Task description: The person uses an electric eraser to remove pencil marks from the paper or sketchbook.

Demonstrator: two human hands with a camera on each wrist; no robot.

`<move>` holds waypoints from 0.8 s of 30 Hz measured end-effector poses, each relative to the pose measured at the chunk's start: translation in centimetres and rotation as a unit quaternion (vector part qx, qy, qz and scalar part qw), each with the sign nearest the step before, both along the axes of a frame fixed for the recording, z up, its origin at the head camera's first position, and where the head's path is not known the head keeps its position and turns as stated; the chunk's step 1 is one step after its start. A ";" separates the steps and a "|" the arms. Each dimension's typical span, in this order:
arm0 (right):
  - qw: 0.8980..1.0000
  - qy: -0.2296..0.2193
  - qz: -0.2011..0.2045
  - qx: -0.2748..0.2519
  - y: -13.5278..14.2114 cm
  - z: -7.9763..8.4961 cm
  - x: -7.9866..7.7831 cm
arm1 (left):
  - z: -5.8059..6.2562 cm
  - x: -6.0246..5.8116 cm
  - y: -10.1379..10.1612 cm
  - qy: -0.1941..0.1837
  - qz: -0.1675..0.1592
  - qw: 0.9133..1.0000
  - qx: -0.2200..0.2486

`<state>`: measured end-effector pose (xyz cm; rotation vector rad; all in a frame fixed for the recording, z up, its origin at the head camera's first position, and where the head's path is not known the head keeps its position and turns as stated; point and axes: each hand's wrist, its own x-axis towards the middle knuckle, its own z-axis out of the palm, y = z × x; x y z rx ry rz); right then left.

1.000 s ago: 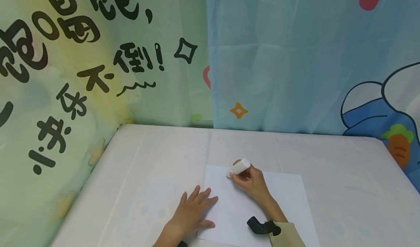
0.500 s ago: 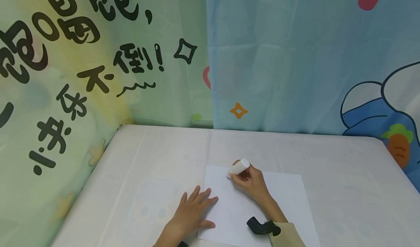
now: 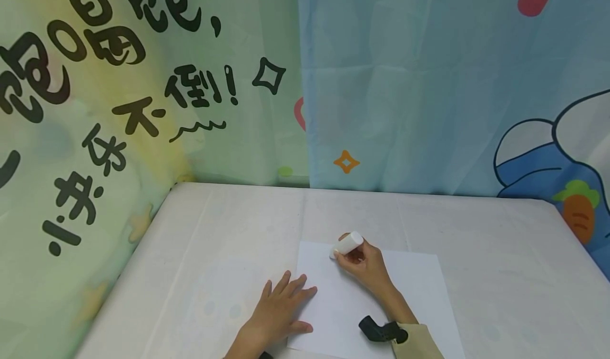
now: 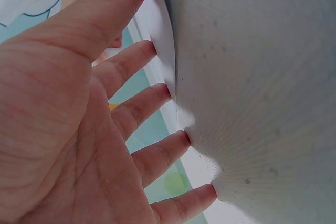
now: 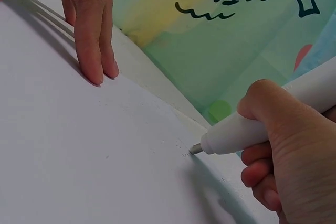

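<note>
My right hand (image 3: 367, 266) pinches a thick white pen-shaped tool (image 3: 349, 242) between thumb and fingers, tilted over the sheet. In the right wrist view, the narrow grey tip of this pen-shaped tool (image 5: 231, 134) meets the sheet near its edge, or hovers just over it; I cannot tell which. A large white sheet of paper (image 3: 414, 285) lies flat under my right forearm. Across the sheet's left edge, my left hand (image 3: 274, 314) rests with its fingers spread. The left wrist view shows the left hand (image 4: 68, 129) from the palm side, fingertips down along the paper's edge.
A white cloth-covered table (image 3: 214, 232) spreads around the sheet. Behind it hang a green curtain (image 3: 248, 147) with black lettering and a blue curtain (image 3: 419, 110) with cartoon prints. A black wrist mount (image 3: 381, 330) sits at the right cuff, above the paper.
</note>
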<state>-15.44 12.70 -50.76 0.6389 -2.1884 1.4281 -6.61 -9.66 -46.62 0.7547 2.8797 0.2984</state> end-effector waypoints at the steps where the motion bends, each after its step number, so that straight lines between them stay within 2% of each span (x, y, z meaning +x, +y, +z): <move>1: 1.000 -0.002 0.003 -0.003 0.1 -0.1 -0.1 | 0.0 0.0 0.0 0.000 0.000 1.000 0.000; 15: 1.000 -0.003 0.027 -0.015 0.0 0.0 0.0 | 0.2 0.1 0.0 0.000 -0.002 1.000 -0.002; 21: 1.000 -0.013 0.020 -0.004 -0.1 0.1 0.1 | 0.2 0.0 0.0 -0.007 0.000 1.000 -0.002; 24: 1.000 -0.012 0.015 0.003 -0.3 0.6 0.3 | 0.2 0.0 0.0 -0.010 0.001 1.000 -0.004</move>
